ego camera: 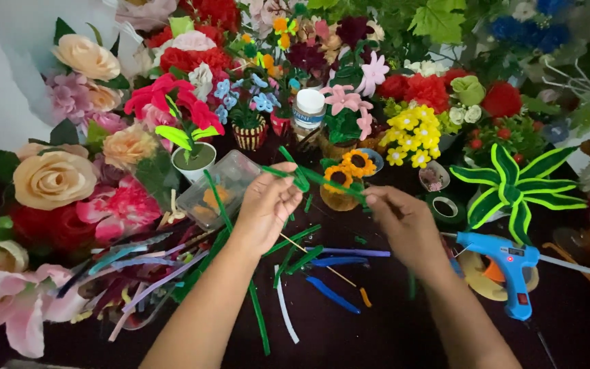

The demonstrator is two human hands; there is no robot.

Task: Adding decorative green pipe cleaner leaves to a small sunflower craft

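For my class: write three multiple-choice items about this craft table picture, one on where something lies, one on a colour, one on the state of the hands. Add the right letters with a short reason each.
1. Where does the glue gun lie?
A. Right of the right hand
B. Left of the left hand
C. Between the hands

2. What colour is the pipe cleaner held between the hands?
A. Pink
B. Green
C. White

3. How do the left hand and right hand hold it?
A. Only the left grips
B. Neither touches it
C. Each pinches one end

Answers: 1 A, the blue gun rests beside the right wrist. 2 B, the strand is green. 3 C, fingers of both hands close on its ends.
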